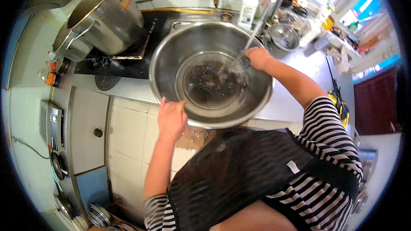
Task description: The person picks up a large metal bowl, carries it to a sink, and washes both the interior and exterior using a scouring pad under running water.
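A large stainless steel basin lies in front of me with dark, murky water in its bottom. My left hand grips its near-left rim. At the inner right side, my right hand holds a steel wool scrubber. A stream of water runs from the metal faucet down onto the scrubber and into the basin. The part of the scrubber under my fingers is hidden.
Tall steel stockpots stand on the black stove at the left. Behind the basin is a white pump bottle. A small metal bowl and assorted kitchen items crowd the right back of the steel counter.
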A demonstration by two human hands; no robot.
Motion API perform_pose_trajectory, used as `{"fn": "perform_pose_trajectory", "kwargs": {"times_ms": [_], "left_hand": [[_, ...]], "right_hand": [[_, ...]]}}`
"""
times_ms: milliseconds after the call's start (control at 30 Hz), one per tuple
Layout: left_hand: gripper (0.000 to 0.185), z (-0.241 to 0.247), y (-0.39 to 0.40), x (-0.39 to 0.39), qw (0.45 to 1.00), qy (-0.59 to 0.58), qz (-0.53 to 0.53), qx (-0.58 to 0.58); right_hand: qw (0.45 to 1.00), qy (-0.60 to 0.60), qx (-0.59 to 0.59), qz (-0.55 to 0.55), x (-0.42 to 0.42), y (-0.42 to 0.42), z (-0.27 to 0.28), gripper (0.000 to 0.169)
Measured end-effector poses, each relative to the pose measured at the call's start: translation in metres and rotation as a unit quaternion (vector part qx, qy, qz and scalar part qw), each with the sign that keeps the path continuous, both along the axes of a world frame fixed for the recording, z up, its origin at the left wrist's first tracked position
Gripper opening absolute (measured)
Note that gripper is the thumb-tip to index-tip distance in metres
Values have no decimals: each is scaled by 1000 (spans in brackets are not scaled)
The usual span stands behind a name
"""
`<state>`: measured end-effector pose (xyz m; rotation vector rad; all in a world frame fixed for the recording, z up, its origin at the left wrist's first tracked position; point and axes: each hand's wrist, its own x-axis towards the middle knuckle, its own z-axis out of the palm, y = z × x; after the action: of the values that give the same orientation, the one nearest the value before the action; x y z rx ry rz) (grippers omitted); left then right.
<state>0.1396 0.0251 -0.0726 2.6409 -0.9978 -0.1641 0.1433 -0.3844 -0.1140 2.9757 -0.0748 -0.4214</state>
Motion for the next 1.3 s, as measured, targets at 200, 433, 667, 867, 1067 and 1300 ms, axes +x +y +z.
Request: {"fn": "perform_pose_trajectory", "kwargs": {"times_ms": [200,433,667,867,1067,1300], "left_hand": [[38,25,11,12,962,-46,-264,-42],[29,61,-43,39,954,-103,-272,-70],[38,106,-112,94,966,-81,-244,-16],[38,134,-181,141,976,11,-217,11],[42,144,-219,175,976,84,-194,56],[49,134,-259,210,968,129,-195,87]], "right_hand": [[947,-195,254,-6,-88,13,12,34],[713,-311,561,-284,-91,-20,-26,40],[404,-358,741,-398,-73,-61,-54,40],[400,-361,746,-392,-71,-83,-80,41],[482,-377,695,-377,-73,-82,-72,50],[397,-448,703,-384,-73,-80,-58,57]]}}
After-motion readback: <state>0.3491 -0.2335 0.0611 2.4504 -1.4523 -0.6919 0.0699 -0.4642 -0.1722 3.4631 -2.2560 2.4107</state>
